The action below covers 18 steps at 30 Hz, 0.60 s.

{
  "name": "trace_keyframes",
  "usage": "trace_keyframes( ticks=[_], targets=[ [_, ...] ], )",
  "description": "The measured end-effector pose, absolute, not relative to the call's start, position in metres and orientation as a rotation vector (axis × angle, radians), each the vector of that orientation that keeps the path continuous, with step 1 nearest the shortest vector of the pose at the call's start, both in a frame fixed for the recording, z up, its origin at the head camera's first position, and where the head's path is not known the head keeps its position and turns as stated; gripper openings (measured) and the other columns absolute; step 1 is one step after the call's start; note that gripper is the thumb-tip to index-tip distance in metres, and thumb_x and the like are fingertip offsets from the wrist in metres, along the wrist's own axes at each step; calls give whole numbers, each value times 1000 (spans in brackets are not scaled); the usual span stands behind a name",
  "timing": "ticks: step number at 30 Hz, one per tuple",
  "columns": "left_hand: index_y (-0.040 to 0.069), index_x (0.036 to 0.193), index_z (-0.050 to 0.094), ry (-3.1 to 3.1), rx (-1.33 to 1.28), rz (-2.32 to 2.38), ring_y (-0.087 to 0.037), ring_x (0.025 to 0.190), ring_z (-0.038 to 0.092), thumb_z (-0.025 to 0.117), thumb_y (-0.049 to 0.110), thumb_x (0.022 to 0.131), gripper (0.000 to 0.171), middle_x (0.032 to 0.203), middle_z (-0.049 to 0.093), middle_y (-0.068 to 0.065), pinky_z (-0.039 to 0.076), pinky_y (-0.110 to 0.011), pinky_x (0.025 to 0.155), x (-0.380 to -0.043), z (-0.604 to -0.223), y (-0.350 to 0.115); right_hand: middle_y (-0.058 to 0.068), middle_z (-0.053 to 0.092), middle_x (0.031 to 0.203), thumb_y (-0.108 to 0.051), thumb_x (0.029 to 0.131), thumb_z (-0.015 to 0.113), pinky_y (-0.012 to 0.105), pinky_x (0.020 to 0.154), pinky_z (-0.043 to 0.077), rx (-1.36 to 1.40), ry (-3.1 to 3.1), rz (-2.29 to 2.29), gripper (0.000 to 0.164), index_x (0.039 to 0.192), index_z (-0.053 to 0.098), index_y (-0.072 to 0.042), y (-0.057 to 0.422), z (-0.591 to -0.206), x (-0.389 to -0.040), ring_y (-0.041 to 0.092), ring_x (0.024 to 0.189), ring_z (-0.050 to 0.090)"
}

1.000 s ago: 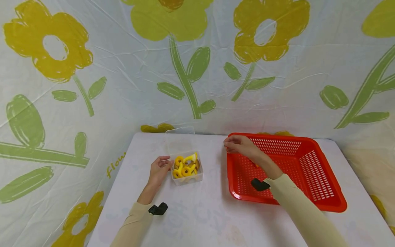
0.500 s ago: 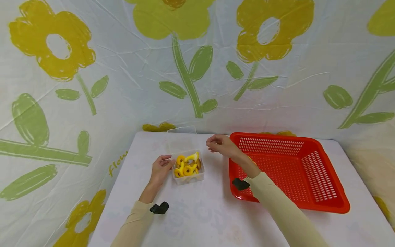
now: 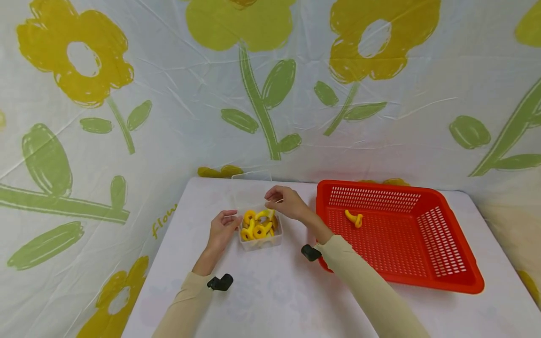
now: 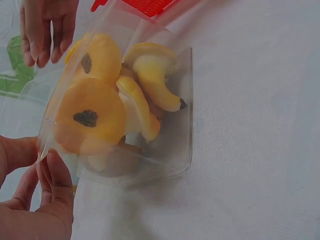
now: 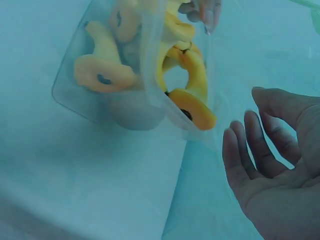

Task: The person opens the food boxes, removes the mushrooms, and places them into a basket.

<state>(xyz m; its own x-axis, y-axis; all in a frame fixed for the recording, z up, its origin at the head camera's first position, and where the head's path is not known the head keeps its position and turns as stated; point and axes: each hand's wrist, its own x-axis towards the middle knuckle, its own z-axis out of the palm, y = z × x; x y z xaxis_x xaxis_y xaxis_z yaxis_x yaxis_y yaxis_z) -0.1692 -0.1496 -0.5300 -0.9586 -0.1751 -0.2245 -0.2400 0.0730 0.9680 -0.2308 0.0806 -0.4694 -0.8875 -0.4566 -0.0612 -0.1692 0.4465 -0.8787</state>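
A clear plastic box [image 3: 274,241] on the table holds several yellow mushroom-shaped pieces [image 3: 259,232], with curved stems and dark spots. Its clear lid [image 3: 249,188] is raised at the back. My left hand [image 3: 223,228] pinches the box's left rim between thumb and fingers, as the left wrist view shows. Over the back right corner of the box is my right hand [image 3: 287,203]. In the right wrist view, the fingers of that hand [image 5: 280,150] are loosely bent, hold nothing and are apart from the box. One yellow mushroom-shaped piece [image 3: 354,218] lies in the red basket [image 3: 401,277].
The red basket, with slotted walls, takes up the right part of the white table [image 3: 270,300]. Behind the table hangs a flower-printed cloth [image 3: 177,117]. The raised lid stands near the table's back edge.
My right hand has moved left from the red basket's left edge to the box, uncovering the piece in the basket. My left hand has stayed at the box's left side.
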Motion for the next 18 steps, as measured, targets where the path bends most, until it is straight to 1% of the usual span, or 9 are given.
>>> trace_keyframes(
  ticks=[3, 5, 7, 10, 12, 16, 18],
  targets=[
    [-9, 128, 59, 2267, -412, 2086, -31, 85, 62, 71, 5, 97, 36, 103, 67, -20, 59, -39, 84, -170, -530, -150, 15, 67, 114, -7, 96, 71, 37, 99, 53, -579, 2422, -1367, 24, 118, 65, 1, 74, -473, -232, 27, 106, 61],
    [-8, 127, 60, 2264, -405, 2097, -31, 84, 63, 71, 6, 96, 36, 101, 67, -17, 59, -38, 83, -172, -535, -151, 17, 67, 116, -5, 96, 72, 41, 103, 51, -634, 2429, -1316, 25, 118, 65, 2, 71, -477, -233, 32, 110, 60],
    [-6, 126, 61, 2266, -403, 2111, -27, 81, 63, 73, 9, 96, 36, 100, 68, -14, 59, -34, 80, -173, -541, -152, 18, 66, 118, -4, 95, 72, 43, 105, 50, -693, 2436, -1257, 26, 119, 65, 3, 69, -480, -234, 34, 112, 59],
    [-4, 127, 61, 2273, -429, 2095, -26, 82, 63, 74, 10, 96, 37, 102, 68, -14, 59, -33, 81, -174, -542, -152, 18, 66, 119, 0, 94, 72, 43, 105, 49, -752, 2450, -1170, 26, 118, 65, 3, 67, -483, -234, 35, 112, 58],
    [-2, 126, 62, 2283, -433, 2095, -20, 79, 62, 74, 12, 96, 36, 102, 68, -13, 58, -28, 79, -173, -543, -152, 17, 67, 118, 1, 94, 71, 43, 106, 49, -753, 2473, -1109, 24, 118, 67, 2, 66, -483, -233, 32, 110, 57],
    [-2, 125, 62, 2297, -434, 2089, -19, 79, 61, 74, 13, 96, 35, 102, 68, -14, 58, -26, 77, -173, -542, -151, 11, 68, 115, 1, 93, 72, 41, 104, 50, -750, 2538, -1001, 22, 115, 71, -3, 62, -484, -228, 26, 107, 53],
    [-3, 125, 63, 2300, -432, 2091, -20, 79, 62, 74, 13, 96, 35, 102, 67, -14, 58, -27, 77, -173, -543, -151, 10, 69, 114, 0, 93, 73, 40, 101, 50, -764, 2573, -957, 22, 114, 72, -5, 61, -484, -226, 25, 104, 52]
  ],
)
